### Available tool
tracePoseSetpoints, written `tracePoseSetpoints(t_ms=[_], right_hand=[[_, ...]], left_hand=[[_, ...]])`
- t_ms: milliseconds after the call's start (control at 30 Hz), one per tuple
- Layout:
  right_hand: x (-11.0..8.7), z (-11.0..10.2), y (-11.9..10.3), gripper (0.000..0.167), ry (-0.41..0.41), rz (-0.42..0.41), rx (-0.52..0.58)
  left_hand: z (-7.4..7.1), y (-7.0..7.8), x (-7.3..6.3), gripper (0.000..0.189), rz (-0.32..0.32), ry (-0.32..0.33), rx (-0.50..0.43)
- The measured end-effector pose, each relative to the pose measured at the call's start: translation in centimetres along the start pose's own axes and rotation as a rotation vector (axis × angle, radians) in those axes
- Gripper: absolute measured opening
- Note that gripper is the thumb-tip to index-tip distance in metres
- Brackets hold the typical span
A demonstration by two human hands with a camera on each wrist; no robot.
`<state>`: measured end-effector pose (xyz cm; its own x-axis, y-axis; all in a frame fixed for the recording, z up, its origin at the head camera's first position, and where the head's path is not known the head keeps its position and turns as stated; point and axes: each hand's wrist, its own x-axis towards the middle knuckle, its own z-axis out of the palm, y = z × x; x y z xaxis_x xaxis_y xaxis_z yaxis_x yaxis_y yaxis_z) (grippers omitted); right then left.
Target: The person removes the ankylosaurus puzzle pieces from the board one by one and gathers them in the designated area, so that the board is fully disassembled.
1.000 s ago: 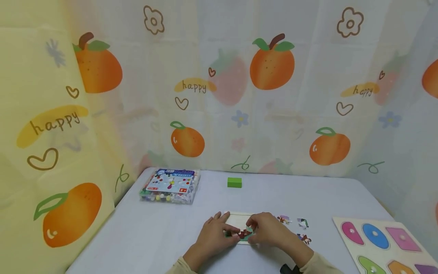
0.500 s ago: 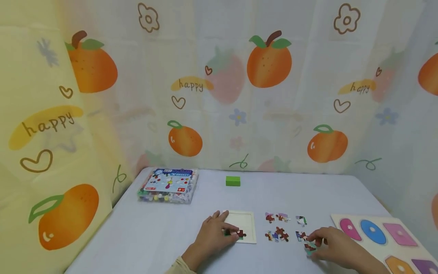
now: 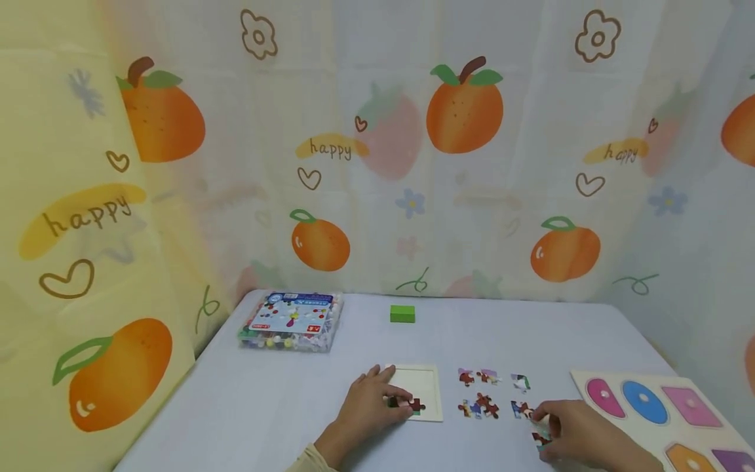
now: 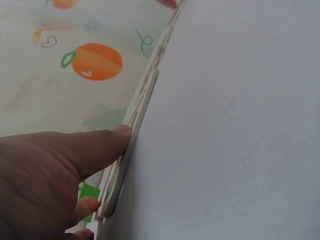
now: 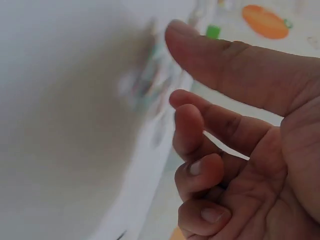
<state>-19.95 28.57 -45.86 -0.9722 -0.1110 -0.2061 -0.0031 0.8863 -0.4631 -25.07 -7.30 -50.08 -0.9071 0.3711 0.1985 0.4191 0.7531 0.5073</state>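
My left hand (image 3: 368,403) rests on the left side of a small white puzzle tray (image 3: 438,387). Its thumb presses on the tray's rim in the left wrist view. A brown-and-green puzzle piece (image 3: 416,406) lies inside by the lower edge, partly covered by my fingers. Over at the right, my right hand (image 3: 580,429) hovers around another brown, green and white puzzle piece (image 3: 539,438), thumb on one side and forefinger on the other. In the right wrist view a gap shows between that thumb (image 5: 215,60) and the fingers, with blurred pieces beyond.
Several loose puzzle pieces (image 3: 487,405) lie between tray and right hand. A shape board (image 3: 590,387) with knobbed shapes sits at the right. Farther back are a green block (image 3: 403,314) and a clear box of beads (image 3: 290,321). A fruit-print curtain (image 3: 377,196) surrounds the table.
My right hand has left the tray and moved right to a loose puzzle piece near the shape board, uncovering the pieces between. My left hand stays on the tray.
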Motion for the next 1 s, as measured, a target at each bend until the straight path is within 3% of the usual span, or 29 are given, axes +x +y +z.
tracePoseSetpoints(t_ms=[200,267,400,533,767,1000], right_hand=[[2.4,0.8,-6.3,0.033,-0.016,-0.466,0.044],[3.6,1.9,-8.6,0.036,0.005,-0.538,0.026],[5.3,4.2,-11.5,0.042,0.023,-0.53,-0.035],[6.1,5.9,-12.3,0.038,0.026,-0.503,-0.07],[6.7,6.6,-12.8,0.031,0.032,-0.553,-0.061],[6.8,6.5,-13.2,0.028,0.072,-0.51,-0.064]], left_hand=[[-0.8,-0.1,0.1,0.021,-0.013,-0.015,0.009],[-1.0,-0.1,0.3,0.023,0.014,-0.026,0.017],[-1.1,-0.3,0.3,0.029,0.037,-0.059,0.01],[-1.0,-0.5,-0.1,0.029,-0.01,-0.082,0.021],[-1.3,-0.7,-0.4,0.029,-0.066,-0.048,0.028],[-1.4,-0.6,-0.3,0.028,-0.08,-0.048,0.001]])
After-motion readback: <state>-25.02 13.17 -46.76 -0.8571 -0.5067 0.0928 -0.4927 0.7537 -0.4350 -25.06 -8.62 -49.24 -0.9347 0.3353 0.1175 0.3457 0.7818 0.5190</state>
